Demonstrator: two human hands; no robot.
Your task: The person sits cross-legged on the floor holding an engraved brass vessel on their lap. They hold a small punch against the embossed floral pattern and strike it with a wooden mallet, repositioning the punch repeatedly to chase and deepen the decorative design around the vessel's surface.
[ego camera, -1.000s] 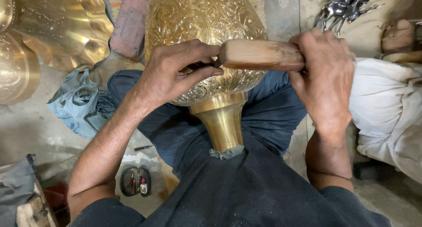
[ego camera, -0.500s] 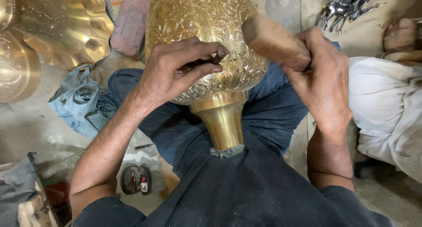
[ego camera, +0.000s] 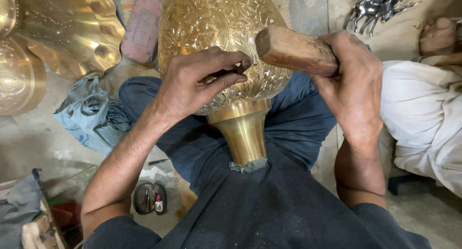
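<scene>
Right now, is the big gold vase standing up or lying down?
Lying tipped: the brass vase rests across the person's lap, its narrow neck pointing toward the body.

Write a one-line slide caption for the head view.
Left hand steadies a small chisel against an engraved brass vase while right hand grips a wooden mallet.

One brass vase (ego camera: 219,42), one wooden mallet (ego camera: 293,50)

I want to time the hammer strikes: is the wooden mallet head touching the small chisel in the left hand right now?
Cannot tell. In the head view the wooden mallet end sits right beside the chisel tip; no plain gap or contact shows.
</scene>
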